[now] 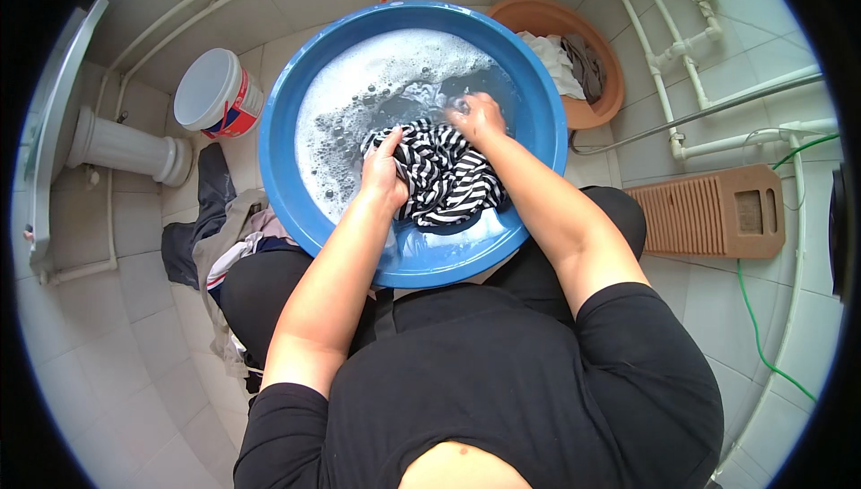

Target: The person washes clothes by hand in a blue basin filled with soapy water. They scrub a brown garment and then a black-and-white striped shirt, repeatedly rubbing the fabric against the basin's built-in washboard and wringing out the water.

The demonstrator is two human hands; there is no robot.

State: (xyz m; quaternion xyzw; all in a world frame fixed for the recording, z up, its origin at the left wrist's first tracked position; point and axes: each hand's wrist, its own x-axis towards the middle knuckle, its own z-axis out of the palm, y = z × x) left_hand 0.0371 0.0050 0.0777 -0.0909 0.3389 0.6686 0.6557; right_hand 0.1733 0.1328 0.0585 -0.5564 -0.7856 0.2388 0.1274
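A black-and-white striped garment [453, 179] lies bunched and wet in the near part of a large round blue basin [278, 135]. White suds [336, 94] cover much of the grey water around it. My left hand [386, 177] grips the garment's left side, thumb on top and the other fingers mostly hidden by the cloth. At the garment's far right edge is my right hand [482, 119], low over the water. Its fingers are blurred among splashing water, so whether they hold cloth does not show.
Left of the basin stand a white bucket [208, 90] and a pedestal [134, 148], with a pile of clothes [215, 229] on the floor. An orange-brown basin [603, 115] with clothes sits at the far right. A brown washboard [686, 217], green hose [755, 318] and white pipes [659, 99] lie along the right.
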